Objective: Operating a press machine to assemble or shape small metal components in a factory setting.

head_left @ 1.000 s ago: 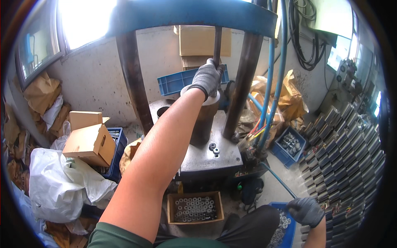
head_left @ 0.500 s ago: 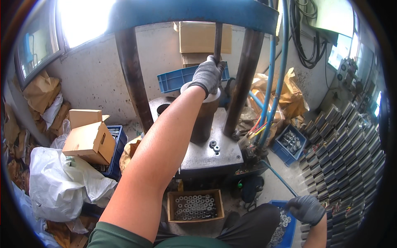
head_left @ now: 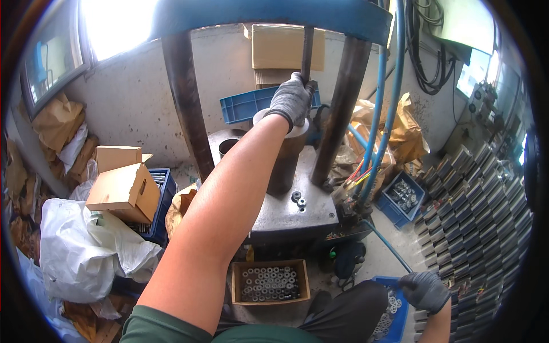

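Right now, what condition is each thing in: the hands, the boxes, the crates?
left hand: gloved, closed around the vertical rod of the press
right hand: gloved, reaching into the low blue crate of washers
cardboard box: open, filled with metal rings
tan box: flaps open
far blue crate: holds metal parts

Both the left hand (head_left: 291,100) and the right hand (head_left: 424,290) are being covered by grey knitted gloves with a matt, rough look. Dull, dark metal is being shown by the press rod (head_left: 307,52) and the cylinder (head_left: 284,160). Bright metal washers are being held in a brown cardboard box (head_left: 270,282) and a blue plastic crate (head_left: 391,317).
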The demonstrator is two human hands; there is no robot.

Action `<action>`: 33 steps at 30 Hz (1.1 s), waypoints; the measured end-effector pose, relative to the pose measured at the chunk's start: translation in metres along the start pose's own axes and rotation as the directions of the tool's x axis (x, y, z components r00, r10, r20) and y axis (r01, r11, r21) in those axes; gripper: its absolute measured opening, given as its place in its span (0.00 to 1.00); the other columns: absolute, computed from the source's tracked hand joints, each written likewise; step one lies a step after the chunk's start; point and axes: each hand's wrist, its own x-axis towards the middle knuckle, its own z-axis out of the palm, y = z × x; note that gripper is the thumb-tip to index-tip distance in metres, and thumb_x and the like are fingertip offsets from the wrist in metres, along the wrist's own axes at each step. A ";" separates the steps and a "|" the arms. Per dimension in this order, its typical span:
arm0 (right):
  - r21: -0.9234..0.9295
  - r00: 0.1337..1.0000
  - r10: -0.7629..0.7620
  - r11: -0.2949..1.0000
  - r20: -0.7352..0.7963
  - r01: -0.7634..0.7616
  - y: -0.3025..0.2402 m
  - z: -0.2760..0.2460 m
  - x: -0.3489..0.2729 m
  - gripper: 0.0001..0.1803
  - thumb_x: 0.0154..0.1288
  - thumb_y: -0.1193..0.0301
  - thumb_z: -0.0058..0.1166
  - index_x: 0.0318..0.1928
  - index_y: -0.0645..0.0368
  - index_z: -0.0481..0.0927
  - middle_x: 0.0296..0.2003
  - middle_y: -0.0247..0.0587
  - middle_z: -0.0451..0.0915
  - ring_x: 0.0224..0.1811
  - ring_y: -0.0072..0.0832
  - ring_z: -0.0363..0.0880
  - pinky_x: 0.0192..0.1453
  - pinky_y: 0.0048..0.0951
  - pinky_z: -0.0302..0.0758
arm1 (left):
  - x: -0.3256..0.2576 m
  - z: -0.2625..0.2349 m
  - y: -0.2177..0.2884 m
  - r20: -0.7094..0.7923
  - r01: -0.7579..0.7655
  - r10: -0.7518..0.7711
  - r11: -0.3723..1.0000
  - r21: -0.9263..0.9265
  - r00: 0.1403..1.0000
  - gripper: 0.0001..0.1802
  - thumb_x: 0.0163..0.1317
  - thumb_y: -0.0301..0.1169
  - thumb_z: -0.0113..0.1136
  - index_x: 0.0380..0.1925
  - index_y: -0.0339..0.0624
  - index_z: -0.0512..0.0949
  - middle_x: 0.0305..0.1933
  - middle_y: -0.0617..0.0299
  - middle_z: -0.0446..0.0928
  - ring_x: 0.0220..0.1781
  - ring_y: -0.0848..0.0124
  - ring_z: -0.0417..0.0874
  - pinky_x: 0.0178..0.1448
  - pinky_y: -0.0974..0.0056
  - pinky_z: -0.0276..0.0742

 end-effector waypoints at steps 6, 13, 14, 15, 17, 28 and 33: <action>0.049 0.996 0.057 0.997 0.073 -0.061 -0.001 -0.007 0.005 0.12 0.61 0.71 0.66 0.46 0.55 0.90 0.40 0.50 0.89 0.43 0.45 0.90 0.51 0.41 0.85 | -0.004 -0.004 0.005 0.026 0.030 -0.031 0.999 0.044 0.999 0.24 0.80 0.48 0.54 0.61 0.40 0.74 0.45 0.43 0.88 0.50 0.48 0.90 0.58 0.47 0.83; 0.019 0.591 -0.112 0.977 -0.799 0.211 -0.004 -0.059 0.098 0.09 0.64 0.83 0.61 0.44 0.63 0.86 0.35 0.46 0.86 0.35 0.38 0.87 0.42 0.35 0.82 | -0.001 -0.003 -0.003 -0.054 -0.013 0.015 0.999 0.041 0.998 0.18 0.81 0.42 0.58 0.55 0.38 0.75 0.28 0.61 0.80 0.27 0.72 0.82 0.33 0.62 0.81; -0.039 0.506 -0.135 0.980 -0.852 0.196 0.009 -0.071 0.117 0.08 0.67 0.81 0.62 0.45 0.64 0.87 0.36 0.46 0.88 0.38 0.34 0.88 0.45 0.31 0.83 | -0.002 -0.001 0.000 -0.046 -0.018 0.019 1.000 0.023 0.999 0.18 0.81 0.42 0.58 0.55 0.38 0.75 0.28 0.61 0.80 0.27 0.72 0.82 0.33 0.62 0.81; -0.033 0.485 -0.125 0.981 -0.866 0.193 0.016 -0.085 0.132 0.07 0.68 0.80 0.62 0.45 0.64 0.87 0.38 0.46 0.89 0.39 0.34 0.89 0.47 0.31 0.84 | -0.006 0.001 0.006 -0.020 0.005 -0.005 1.000 0.002 1.000 0.18 0.81 0.42 0.58 0.55 0.38 0.75 0.28 0.61 0.80 0.27 0.72 0.82 0.33 0.61 0.81; -0.058 0.440 -0.123 0.986 -0.890 0.156 0.023 -0.106 0.162 0.07 0.69 0.78 0.63 0.46 0.64 0.87 0.39 0.49 0.89 0.39 0.37 0.90 0.48 0.34 0.84 | -0.006 0.001 0.008 0.001 0.024 -0.024 0.999 -0.021 1.000 0.18 0.81 0.42 0.58 0.55 0.39 0.75 0.28 0.61 0.80 0.27 0.71 0.82 0.33 0.61 0.81; -0.181 0.534 -0.127 0.982 -0.836 -0.051 0.015 -0.125 0.181 0.08 0.66 0.73 0.61 0.43 0.60 0.88 0.39 0.53 0.88 0.42 0.49 0.89 0.50 0.41 0.83 | -0.031 0.008 -0.017 -0.172 -0.192 0.168 0.972 -0.133 0.971 0.11 0.80 0.34 0.58 0.53 0.40 0.76 0.30 0.61 0.78 0.30 0.73 0.80 0.34 0.62 0.76; -0.250 0.566 -0.190 0.968 -0.802 -0.029 0.026 -0.103 0.154 0.08 0.64 0.77 0.60 0.42 0.59 0.87 0.37 0.51 0.86 0.42 0.49 0.87 0.51 0.42 0.83 | -0.128 0.014 -0.029 -0.260 -0.573 0.511 0.743 -0.347 0.819 0.19 0.80 0.41 0.60 0.58 0.38 0.75 0.34 0.64 0.79 0.33 0.76 0.77 0.40 0.65 0.77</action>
